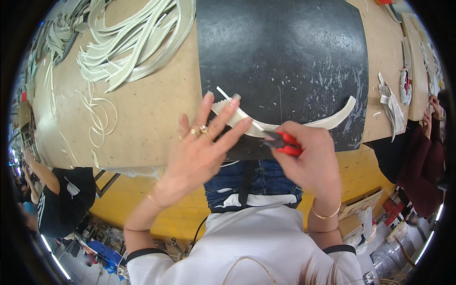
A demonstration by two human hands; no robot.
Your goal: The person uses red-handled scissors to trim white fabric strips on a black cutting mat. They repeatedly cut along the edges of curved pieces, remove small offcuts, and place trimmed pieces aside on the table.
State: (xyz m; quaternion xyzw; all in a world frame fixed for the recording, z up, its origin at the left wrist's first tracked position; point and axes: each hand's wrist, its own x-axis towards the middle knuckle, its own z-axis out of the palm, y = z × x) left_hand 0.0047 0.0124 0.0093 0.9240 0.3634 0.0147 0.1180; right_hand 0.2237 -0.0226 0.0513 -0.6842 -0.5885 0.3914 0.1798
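Observation:
A curved off-white fabric strip point(330, 122) lies across the black mat point(304, 57), near its front edge. My left hand point(192, 149) rests over the strip's left part with fingers stretched and spread, some of them touching it; rings show on this hand. Along the strip's upper edge runs a narrow white tape point(222, 93), its free end poking out past my fingertips. In my right hand point(313, 154), closed around them, are small cutting pliers point(288, 144) with red handles and dark jaws. Those jaws meet the strip just right of my left fingertips.
A pile of similar curved strips point(137, 42) lies at the far left of the tan table point(156, 114). Thin loose cord point(102, 116) curls below it. More strip pieces point(390, 107) lie on the right side. Other people stand at both sides, one in a dark red sleeve point(420, 166).

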